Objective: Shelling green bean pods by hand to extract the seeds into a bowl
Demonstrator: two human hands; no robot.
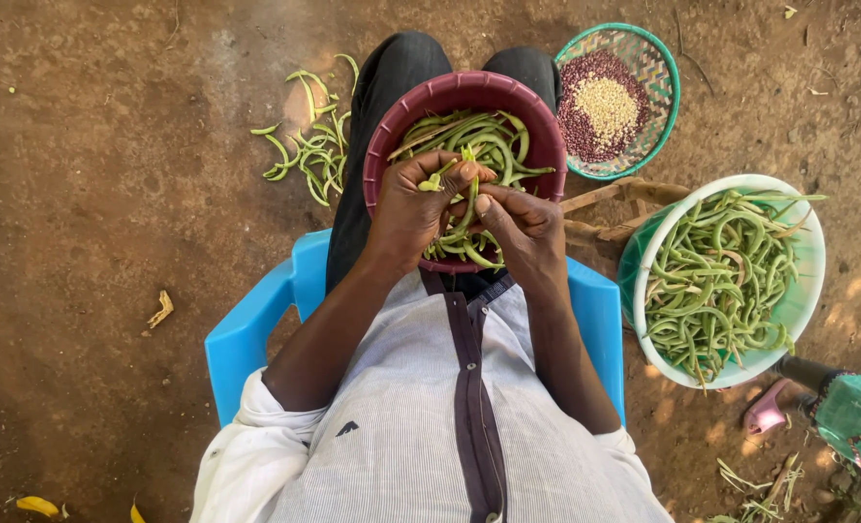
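1. Empty pods [309,145] lie loose on the dirt ground, left of the knees; fresh ones dropped there could get mixed in.
2. Left hand [413,199] grips a green bean pod [447,174] over the maroon bowl [537,126] on the lap; too hard a squeeze could shoot beans past the rim.
3. Right hand [520,225] pinches the same pod's lower length; a jolt of the knees could tip the bowl.
4. Woven basket [665,73] of shelled beans and the full white basin [803,291] sit on the ground to the right, near a neighbour's pink-sandalled foot [768,412]; a kick could spill either.
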